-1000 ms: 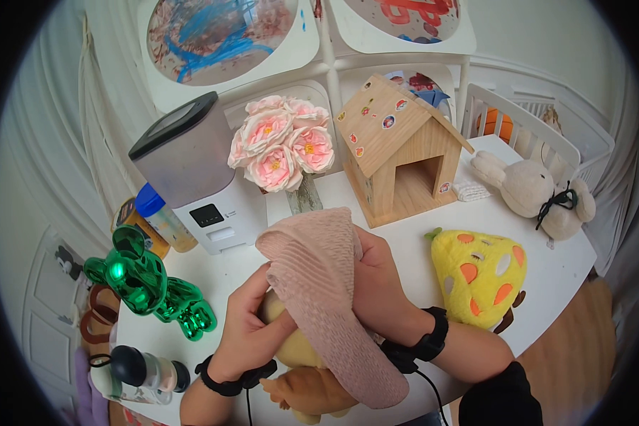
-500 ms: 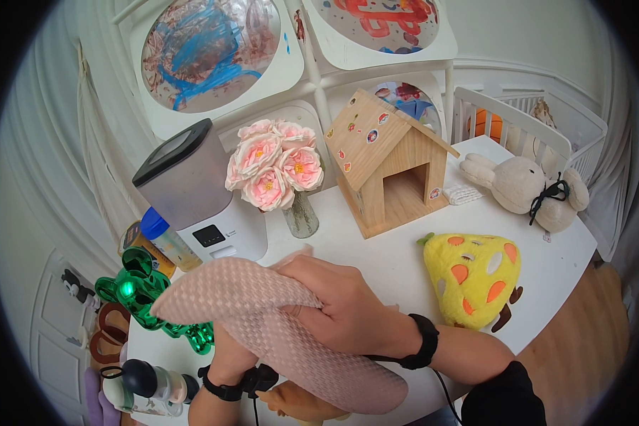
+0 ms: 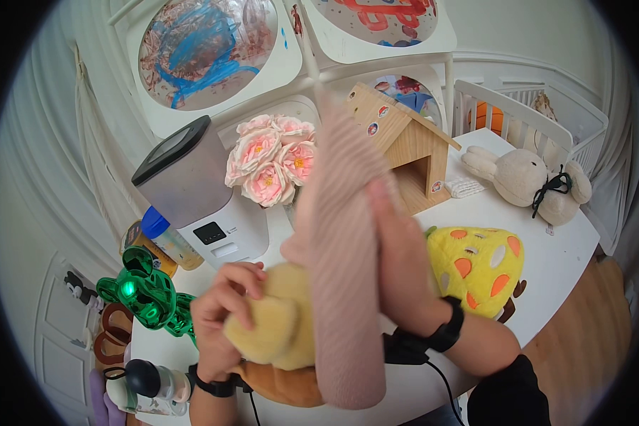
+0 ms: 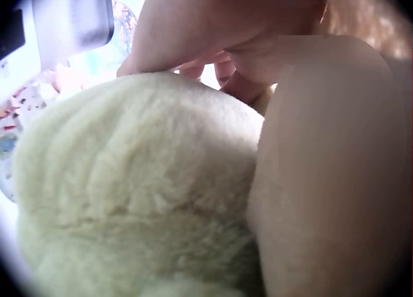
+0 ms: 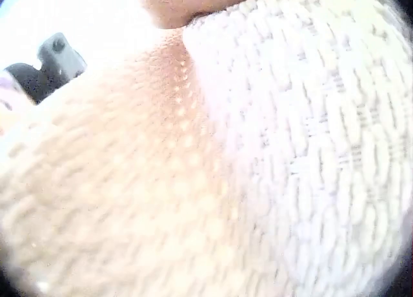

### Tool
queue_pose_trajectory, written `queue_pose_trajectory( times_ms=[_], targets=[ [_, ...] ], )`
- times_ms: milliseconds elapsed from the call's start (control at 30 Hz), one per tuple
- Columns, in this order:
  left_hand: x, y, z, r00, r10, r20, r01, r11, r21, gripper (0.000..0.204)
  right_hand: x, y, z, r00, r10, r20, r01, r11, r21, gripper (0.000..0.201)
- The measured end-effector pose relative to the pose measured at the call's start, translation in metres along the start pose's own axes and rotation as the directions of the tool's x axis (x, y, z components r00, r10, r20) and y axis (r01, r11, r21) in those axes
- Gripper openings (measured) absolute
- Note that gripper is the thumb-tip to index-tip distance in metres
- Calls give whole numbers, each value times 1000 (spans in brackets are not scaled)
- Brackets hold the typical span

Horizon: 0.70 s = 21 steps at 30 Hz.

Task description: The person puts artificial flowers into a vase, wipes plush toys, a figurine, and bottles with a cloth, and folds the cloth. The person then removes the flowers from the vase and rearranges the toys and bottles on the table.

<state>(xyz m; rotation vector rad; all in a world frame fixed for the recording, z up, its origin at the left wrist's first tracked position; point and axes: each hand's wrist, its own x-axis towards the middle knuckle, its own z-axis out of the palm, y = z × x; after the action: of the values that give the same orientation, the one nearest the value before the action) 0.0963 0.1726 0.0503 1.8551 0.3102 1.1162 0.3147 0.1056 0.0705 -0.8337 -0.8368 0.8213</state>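
Observation:
A pale yellow plush toy (image 3: 266, 332) with a brown part (image 3: 280, 387) is held at the near side of the white table (image 3: 547, 284). My left hand (image 3: 216, 319) grips it, fingers curled over a rounded part; in the left wrist view its fuzzy surface (image 4: 135, 168) fills the middle. My right hand (image 3: 408, 273) holds up a pink textured cloth (image 3: 348, 298), blurred and hanging as a long strip in front of the toy. That cloth hides part of the toy and some right-hand fingers. Its weave (image 5: 122, 194) fills the right wrist view.
A yellow strawberry-shaped plush (image 3: 476, 270) lies right of my right hand, with a plush rabbit (image 3: 525, 186) behind it. Farther back stand a wooden house (image 3: 405, 153), pink flowers (image 3: 270, 160) and a grey-white dispenser (image 3: 213, 206). A green shiny bear figure (image 3: 145, 295) and a bottle (image 3: 153, 380) are at left.
My right hand has lifted the cloth from a slanted, leftward drape to an upright strip and moved right. The left hand, earlier behind the cloth, now shows gripping the yellow plush.

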Motion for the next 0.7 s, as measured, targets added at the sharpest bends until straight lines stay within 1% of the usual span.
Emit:
queue_pose_trajectory(
  times_ms=[33,67,100,133,200,267,300,333,367,400,433,467,500,533,567,600,633,667,700],
  targets=[
    [5,-2,-4,996,76,-43,-81,988,-133,23,7,-4,-3,1000,-1,2,0,1000,3,45],
    [7,-4,-8,985,147,-96,-167,951,-259,29,14,-7,-6,996,76,-47,-61,963,264,45],
    [8,-4,-14,985,142,-97,-166,932,-323,33,19,-9,-10,984,162,-74,-103,854,509,46],
    [8,-4,-15,985,143,-97,-167,933,-319,33,22,-11,-16,984,162,-71,-104,853,512,46],
    [9,-4,-18,968,191,-160,-246,837,-489,35,27,-18,-27,997,73,-30,-43,826,562,46],
    [8,-3,-17,963,222,-156,-271,824,-498,37,24,-33,-27,997,61,-40,-26,818,575,43],
    [8,-1,-14,956,243,-164,-293,816,-498,38,21,-41,-26,995,53,-81,-1,843,538,42],
    [7,0,-13,949,265,-171,-316,808,-498,40,20,-44,-26,992,42,-122,24,866,499,42],
    [3,-2,-15,949,266,-168,-315,809,-497,40,19,-39,-28,992,41,-123,26,865,501,42],
    [-3,-6,-19,955,159,-251,-269,821,-503,32,18,-28,-32,990,-6,-142,50,950,308,43],
    [-6,-9,-21,943,48,-329,-222,829,-513,30,17,-19,-35,987,-54,-153,70,992,103,44],
    [-4,-5,-19,945,46,-324,-216,831,-513,30,15,-13,-35,986,-53,-157,70,992,107,44],
    [-2,4,-13,942,-68,-330,-164,763,-625,27,15,-9,-34,981,-155,114,175,967,-187,43],
    [1,12,-6,930,-180,-320,-119,678,-726,29,13,-5,-30,905,-164,393,337,841,-424,42],
    [4,17,8,913,-120,-390,-205,692,-693,25,10,-3,-21,905,-168,390,337,843,-419,42],
    [4,14,1,915,-118,-386,-201,696,-690,25,6,-1,-8,894,133,427,-41,975,-217,41],
    [1,7,-11,965,-86,-247,-114,710,-695,25,4,1,2,759,387,524,-439,898,-27,40],
    [-4,-3,-20,993,-59,-101,-27,725,-688,25,5,7,5,761,383,524,-437,899,-22,40],
    [-11,-16,-19,963,16,-270,-161,834,-528,14,8,15,7,772,391,502,-501,860,100,40]
  ],
)
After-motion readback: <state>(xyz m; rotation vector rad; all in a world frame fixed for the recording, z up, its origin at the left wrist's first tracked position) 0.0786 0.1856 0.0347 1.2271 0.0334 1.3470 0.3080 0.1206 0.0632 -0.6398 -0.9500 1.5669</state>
